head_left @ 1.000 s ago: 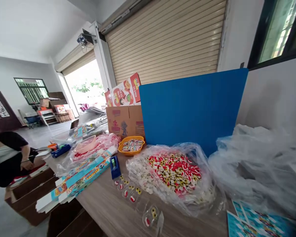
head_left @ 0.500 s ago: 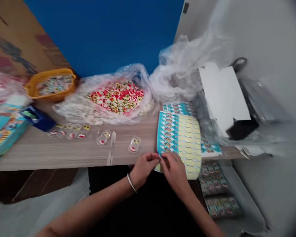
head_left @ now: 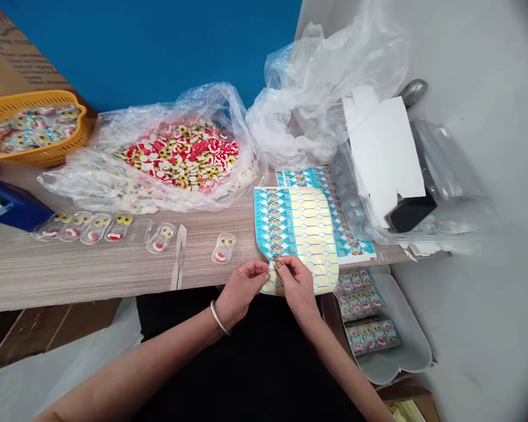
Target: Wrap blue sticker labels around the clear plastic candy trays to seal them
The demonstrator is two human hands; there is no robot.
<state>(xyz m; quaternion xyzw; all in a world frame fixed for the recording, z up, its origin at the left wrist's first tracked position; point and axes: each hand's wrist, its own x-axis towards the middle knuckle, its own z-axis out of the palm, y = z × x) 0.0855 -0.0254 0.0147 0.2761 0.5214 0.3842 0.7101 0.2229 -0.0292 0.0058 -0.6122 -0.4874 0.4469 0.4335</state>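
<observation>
A sticker sheet [head_left: 312, 234], printed blue on the left and bare yellow backing on the right, lies at the table's front edge. Over its lower left corner, my left hand [head_left: 242, 290] pinches the sheet's edge between thumb and fingertips. Beside it my right hand [head_left: 297, 284] is closed too, its thumb and finger pinching a sticker at the same corner. Just left of the sheet is a small clear plastic case [head_left: 224, 248] with yellow eye pieces and a red-and-white mouth piece. Farther left lies another filled case [head_left: 161, 237].
An open plastic bag [head_left: 185, 155] of red, white and yellow pieces lies behind. An orange basket [head_left: 35, 153] and a blue tape dispenser [head_left: 22, 205] stand left. White card [head_left: 385, 146] and plastic wrap sit right. Below right, a grey bin [head_left: 405, 328] holds packed cases.
The camera view has shifted, so the table things appear farther left and slightly higher. Both hands stay pinched at the sheet's lower left corner.
</observation>
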